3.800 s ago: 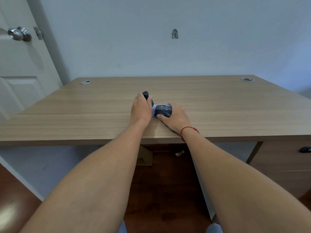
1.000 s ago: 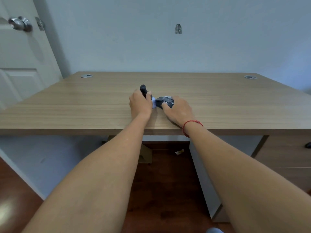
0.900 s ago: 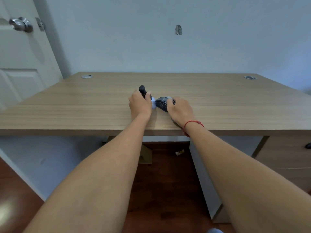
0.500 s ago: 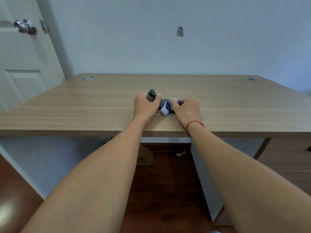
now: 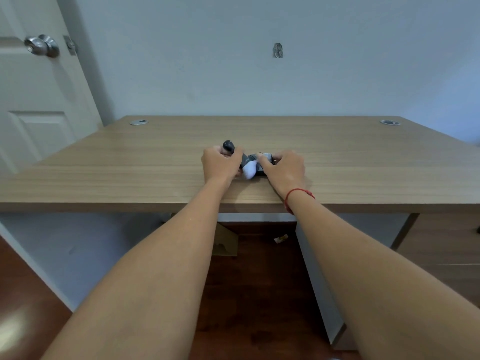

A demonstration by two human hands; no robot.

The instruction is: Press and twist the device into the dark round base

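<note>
A small dark grey and white bundle (image 5: 250,170) lies near the front edge of a wooden desk (image 5: 130,167), between my two hands. My left hand (image 5: 220,165) grips its left part, and a rounded dark end (image 5: 228,146) sticks up above the fingers. My right hand (image 5: 284,167), with a red string on its wrist, curls over the bundle's right part and pinches it. The white part shows in the gap between the hands. What the bundle is made of I cannot tell.
Two round cable grommets (image 5: 139,122) (image 5: 389,122) sit at the desk's back corners. A white door with a metal knob (image 5: 41,45) stands at the left. Below the desk are a drawer unit (image 5: 441,242), a cardboard piece (image 5: 226,242) and dark wood floor.
Both hands have stayed on the bundle and turned it. The white part now shows lower between them, and my right hand has curled further over the dark part.
</note>
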